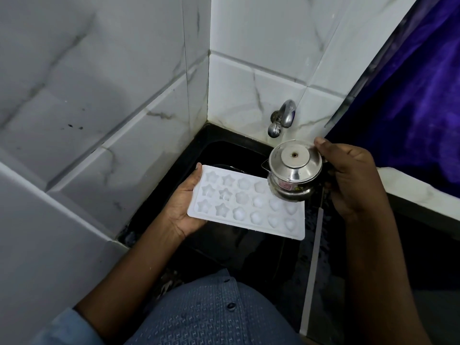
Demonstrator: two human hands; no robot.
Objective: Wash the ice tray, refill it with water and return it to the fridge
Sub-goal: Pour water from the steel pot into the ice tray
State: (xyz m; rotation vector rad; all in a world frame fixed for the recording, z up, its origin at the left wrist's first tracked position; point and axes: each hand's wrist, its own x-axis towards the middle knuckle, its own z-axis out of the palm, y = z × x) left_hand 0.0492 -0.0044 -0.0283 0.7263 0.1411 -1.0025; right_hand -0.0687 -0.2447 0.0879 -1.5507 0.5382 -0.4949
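Note:
A white plastic ice tray (pixel 245 204) with star, round and heart shaped cells is held level over a black sink (pixel 224 155). My left hand (pixel 185 204) grips its left short edge, thumb on top. My right hand (pixel 348 180) holds a small steel kettle (pixel 293 174) with a lid, tilted over the tray's far right corner, spout pointing left. The kettle covers part of the tray's upper right cells. Whether water is in the cells or flowing from the spout I cannot tell.
A chrome tap (pixel 283 118) sticks out of the white marble-pattern tiled wall (pixel 99 95) above the sink's back edge, no water running. A purple curtain (pixel 410 95) hangs at the right over a white ledge (pixel 408 185). My blue shirt fills the bottom.

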